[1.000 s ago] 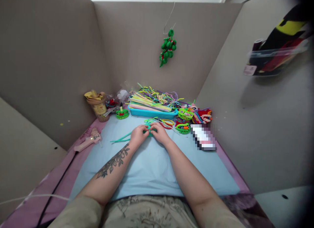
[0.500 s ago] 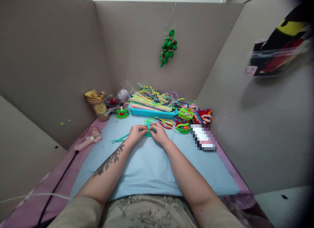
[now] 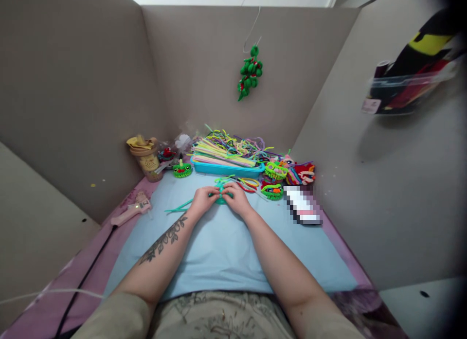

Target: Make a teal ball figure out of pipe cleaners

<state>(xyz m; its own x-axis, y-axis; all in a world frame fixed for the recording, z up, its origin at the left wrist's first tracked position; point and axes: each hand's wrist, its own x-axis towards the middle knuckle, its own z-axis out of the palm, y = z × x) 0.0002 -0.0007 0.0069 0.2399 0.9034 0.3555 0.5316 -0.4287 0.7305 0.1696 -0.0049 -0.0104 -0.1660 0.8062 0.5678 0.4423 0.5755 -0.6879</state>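
Note:
My left hand (image 3: 202, 199) and my right hand (image 3: 238, 197) meet at the middle of a light blue mat (image 3: 219, 251), fingers pinched together on a small teal pipe-cleaner piece (image 3: 220, 197). A loose teal strand (image 3: 177, 207) trails from under the left hand toward the left. Just beyond my fingers lie several bent pipe cleaners (image 3: 243, 182) in teal, red and yellow.
A teal tray (image 3: 226, 167) heaped with pipe cleaners stands behind the hands. Green coiled figures (image 3: 272, 190) and a red one (image 3: 302, 173) sit right; another green one (image 3: 182, 169) left. A pink glue gun (image 3: 132, 210), a brown jar (image 3: 146, 157), a hanging green ornament (image 3: 249, 76). Grey partition walls enclose the desk.
Both hands stay pinched on the teal piece with only slight finger shifts. The left forearm has turned a little outward.

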